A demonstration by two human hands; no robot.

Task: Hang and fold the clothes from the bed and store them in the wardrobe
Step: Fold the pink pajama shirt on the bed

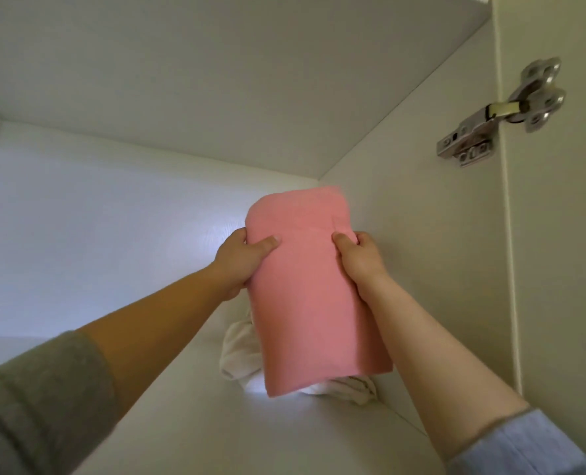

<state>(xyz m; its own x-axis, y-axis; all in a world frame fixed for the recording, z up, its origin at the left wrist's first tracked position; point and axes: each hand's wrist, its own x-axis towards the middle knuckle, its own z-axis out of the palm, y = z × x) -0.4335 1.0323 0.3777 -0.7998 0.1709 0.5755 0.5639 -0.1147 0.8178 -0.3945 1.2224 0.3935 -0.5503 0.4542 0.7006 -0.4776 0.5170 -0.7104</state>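
- You're holding the folded pink garment inside the wardrobe, over the shelf and close to the right side wall.
- Your left hand is gripping its left edge and your right hand its right edge, about level with each other and towards the far end.
- Both thumbs are lying flat on top. The fingers are curling round the edges and underneath, so each hand is pinching the fabric between thumb and fingers. How the fingers are lying below is hidden.
- A white garment is already lying on the shelf, and the near end of the pink one is overlapping it. I can't tell whether they're touching.
- My read: you're on the set-down, stacking pink on white.
- You should be lowering it level, both hands together, so the fold isn't opening up.
- You should be squaring its edges to the white piece before letting go. The white one looks rumpled at the near corner, so the stack is probably going to sit unevenly.
- You should be sliding the fingers out sideways, not towards you, or you're risking dragging the top layer off.
- The door hinge is well clear, up on the right.
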